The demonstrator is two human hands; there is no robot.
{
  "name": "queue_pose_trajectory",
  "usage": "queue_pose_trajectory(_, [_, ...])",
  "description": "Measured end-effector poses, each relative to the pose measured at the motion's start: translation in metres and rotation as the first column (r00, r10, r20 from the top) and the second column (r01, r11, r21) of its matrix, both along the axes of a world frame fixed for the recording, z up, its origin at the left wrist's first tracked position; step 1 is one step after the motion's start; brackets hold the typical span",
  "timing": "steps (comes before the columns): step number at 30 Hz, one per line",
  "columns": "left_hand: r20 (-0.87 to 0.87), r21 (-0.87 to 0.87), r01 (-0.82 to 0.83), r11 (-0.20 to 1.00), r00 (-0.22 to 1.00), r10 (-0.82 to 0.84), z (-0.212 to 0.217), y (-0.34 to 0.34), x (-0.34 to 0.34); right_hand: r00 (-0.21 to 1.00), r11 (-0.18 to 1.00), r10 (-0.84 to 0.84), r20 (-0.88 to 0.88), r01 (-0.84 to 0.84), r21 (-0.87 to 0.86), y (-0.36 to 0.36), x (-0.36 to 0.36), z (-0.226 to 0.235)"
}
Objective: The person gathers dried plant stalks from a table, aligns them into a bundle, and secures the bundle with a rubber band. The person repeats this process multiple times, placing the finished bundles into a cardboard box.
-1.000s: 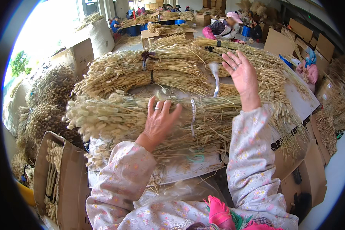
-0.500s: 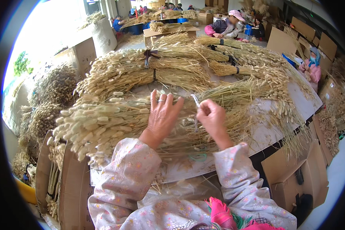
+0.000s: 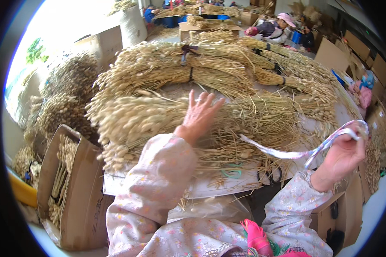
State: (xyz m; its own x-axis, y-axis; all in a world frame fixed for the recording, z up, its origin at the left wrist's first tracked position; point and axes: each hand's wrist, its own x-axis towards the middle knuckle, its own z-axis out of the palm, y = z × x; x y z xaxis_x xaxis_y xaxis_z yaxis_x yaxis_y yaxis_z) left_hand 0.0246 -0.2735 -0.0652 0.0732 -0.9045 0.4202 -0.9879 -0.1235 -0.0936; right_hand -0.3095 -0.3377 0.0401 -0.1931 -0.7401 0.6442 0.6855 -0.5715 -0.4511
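The dried-grass bundle (image 3: 131, 115) lies on the worktop (image 3: 210, 188) under and left of my left fingers (image 3: 192, 99), spread apart, seemingly steadying it; rightward, a pale strip (image 3: 283, 153) trails to my right fingers (image 3: 361, 144), closed on its end. I judge this step as managing the strip; the next move calls for steady left fingers.

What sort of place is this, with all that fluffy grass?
Probably a workshop for dried grasses. Grass bundles, some tied, cover much of the white table, cardboard boxes are around it, and a person in a pink cap is farther back.
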Motion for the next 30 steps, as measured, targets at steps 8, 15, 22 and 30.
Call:
queue_pose_trajectory(8, [-0.805,-0.559,0.447,0.699,-0.494,-0.328,-0.010,0.108,-0.098,0.224,0.903,0.033,-0.974,-0.425,-0.067,0.072,0.103,-0.044])
queue_pose_trajectory(15, [-0.896,-0.174,-0.053,0.983,-0.407,-0.180,0.007,0.269,-0.073,0.114,0.681,0.339,-0.934,-0.714,0.160,0.101,0.141,-0.071])
queue_pose_trajectory(22, [-0.729,-0.408,-0.900,0.151,0.222,-0.647,0.037,0.510,-0.041,0.191,0.784,-0.236,-0.953,-0.542,-0.303,0.068,0.203,-0.163])
queue_pose_trajectory(30, [-0.925,-0.258,-0.940,-0.224,0.307,-0.223,0.014,0.648,-0.113,0.080,0.784,-0.287,-0.955,-0.554,-0.282,0.042,0.225,-0.249])
